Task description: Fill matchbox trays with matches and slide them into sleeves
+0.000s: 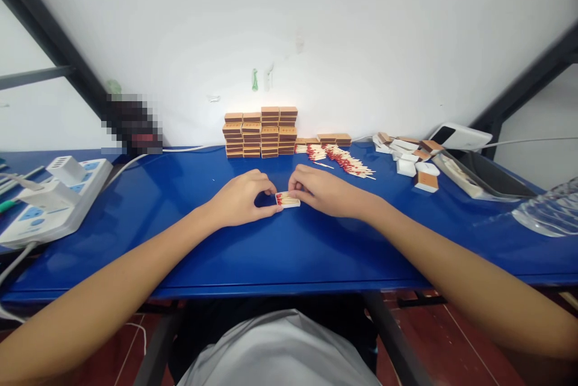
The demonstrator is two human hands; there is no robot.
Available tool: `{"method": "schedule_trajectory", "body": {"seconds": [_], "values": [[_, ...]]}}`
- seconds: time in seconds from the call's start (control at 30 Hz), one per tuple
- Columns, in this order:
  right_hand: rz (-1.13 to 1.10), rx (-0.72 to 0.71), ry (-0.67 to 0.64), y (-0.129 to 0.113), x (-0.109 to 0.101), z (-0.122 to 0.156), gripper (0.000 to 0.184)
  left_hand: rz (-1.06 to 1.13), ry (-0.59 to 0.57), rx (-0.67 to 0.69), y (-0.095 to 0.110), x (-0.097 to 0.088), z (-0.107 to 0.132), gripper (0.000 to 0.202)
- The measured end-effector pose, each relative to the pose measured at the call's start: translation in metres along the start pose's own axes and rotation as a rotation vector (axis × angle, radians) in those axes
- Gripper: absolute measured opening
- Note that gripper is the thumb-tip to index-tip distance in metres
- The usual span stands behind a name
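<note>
A small white matchbox tray (292, 205) lies on the blue table in front of me. Red-tipped matches (284, 197) fill it, heads toward the left. My left hand (244, 198) curves around the tray's left end, thumb at its near corner and fingertips at the far one. Over the right end, my right hand (318, 190) has its thumb and fingers drawn together at the matches' pale ends. Its fingers partly cover the tray, and their exact hold is hard to see. Beyond the hands lies a loose pile of matches (350, 161).
Stacked matchboxes (261, 133) stand against the wall. Empty trays and sleeves (406, 157) lie at the right, near a white device (463, 134), a dark pouch (487, 175) and a clear plastic item (548, 214). A power strip (54, 205) with plugs and cables sits at the left.
</note>
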State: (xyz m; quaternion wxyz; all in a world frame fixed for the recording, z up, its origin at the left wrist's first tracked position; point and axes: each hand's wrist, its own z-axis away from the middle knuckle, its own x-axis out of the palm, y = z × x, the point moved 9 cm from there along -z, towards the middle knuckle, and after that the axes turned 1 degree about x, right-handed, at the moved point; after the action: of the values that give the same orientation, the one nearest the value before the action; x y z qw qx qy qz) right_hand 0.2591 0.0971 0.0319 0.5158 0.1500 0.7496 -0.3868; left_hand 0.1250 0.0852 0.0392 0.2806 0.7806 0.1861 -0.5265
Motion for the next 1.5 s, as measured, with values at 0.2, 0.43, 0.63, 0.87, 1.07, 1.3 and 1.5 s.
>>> {"method": "schedule_trajectory", "body": {"seconds": [0.2,0.43,0.63,0.87,1.07,1.3,1.5], "values": [[0.098,0.026,0.103,0.024,-0.023,-0.001,0.017,0.004,-0.007,-0.002,0.002,-0.002,0.000,0.027],[0.379,0.372,0.175,0.125,-0.050,0.003,0.018,0.012,-0.027,-0.016,0.001,-0.001,0.000,0.030],[0.368,0.422,0.096,0.142,-0.040,0.000,0.020,0.019,-0.018,0.001,0.001,-0.002,0.000,0.031],[0.204,0.190,0.096,0.086,-0.040,0.001,0.020,0.019,-0.018,-0.015,0.000,-0.002,0.000,0.028],[0.122,-0.003,0.004,0.012,-0.011,0.006,0.021,0.006,-0.017,-0.024,-0.002,-0.001,0.000,0.026],[0.078,0.000,-0.010,0.009,-0.006,0.007,0.016,0.003,-0.026,-0.027,-0.003,0.000,0.001,0.026],[0.073,0.026,-0.064,0.018,-0.006,0.008,0.015,0.007,-0.024,-0.021,-0.003,-0.001,0.001,0.027]]}}
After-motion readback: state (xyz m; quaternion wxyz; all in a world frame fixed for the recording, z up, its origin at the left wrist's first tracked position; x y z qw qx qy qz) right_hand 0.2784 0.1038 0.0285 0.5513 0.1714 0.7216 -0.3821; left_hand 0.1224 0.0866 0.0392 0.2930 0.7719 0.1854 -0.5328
